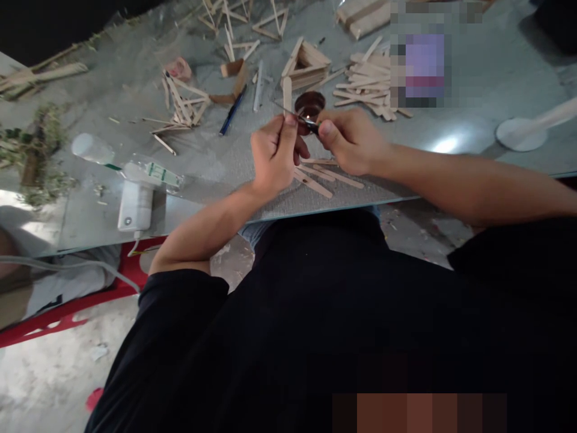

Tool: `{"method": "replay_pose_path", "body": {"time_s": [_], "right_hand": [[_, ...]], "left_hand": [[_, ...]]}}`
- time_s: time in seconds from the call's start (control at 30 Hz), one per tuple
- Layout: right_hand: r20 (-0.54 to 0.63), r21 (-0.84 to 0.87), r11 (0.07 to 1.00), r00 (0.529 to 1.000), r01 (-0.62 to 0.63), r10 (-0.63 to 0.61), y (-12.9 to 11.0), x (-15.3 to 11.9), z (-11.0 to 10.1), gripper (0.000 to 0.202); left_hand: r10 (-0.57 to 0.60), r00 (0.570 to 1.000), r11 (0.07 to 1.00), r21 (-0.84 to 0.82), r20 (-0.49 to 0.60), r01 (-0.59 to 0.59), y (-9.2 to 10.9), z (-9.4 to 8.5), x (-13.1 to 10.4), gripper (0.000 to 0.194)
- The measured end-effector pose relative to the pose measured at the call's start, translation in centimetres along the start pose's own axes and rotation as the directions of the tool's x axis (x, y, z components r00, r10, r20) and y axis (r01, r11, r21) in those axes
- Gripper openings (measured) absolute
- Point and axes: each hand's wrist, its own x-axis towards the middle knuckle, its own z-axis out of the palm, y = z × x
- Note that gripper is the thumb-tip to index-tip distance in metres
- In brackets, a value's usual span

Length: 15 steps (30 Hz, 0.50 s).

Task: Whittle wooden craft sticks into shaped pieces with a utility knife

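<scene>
Purple object [424, 65], indistinct under coarse pixelation.

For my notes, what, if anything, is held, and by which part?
The left hand holds a flat, pale wooden stick near its lower end; the right hand, a thin metal tool by its dark handle.

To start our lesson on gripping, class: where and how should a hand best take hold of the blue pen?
Probably by the middle of the pen, pinched across its length from above and the near side: it is slim and lies flat, with its far end close to the brown strip.
</scene>
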Motion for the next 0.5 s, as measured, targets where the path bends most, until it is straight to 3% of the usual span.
{"method": "replay_pose_path", "body": {"time_s": [0.3, 0.5], "right_hand": [[0.08, 0.11, 0.991, 0.994, -0.077, 0.068, 0.1, 0.0, 0.0, 0.079], [0.102, 0.132, 0.987, 0.992, -0.093, 0.08, 0.9, 0.1, -0.1, 0.078]], "left_hand": [[0.126, 0.992, 0.991, 0.054, -0.012, -0.125, -1.6, -0.4, 0.3, 0.07], [0.07, 0.998, 0.994, 0.079, 0.001, -0.07, -2.0, -0.8, 0.5, 0.077]]}}
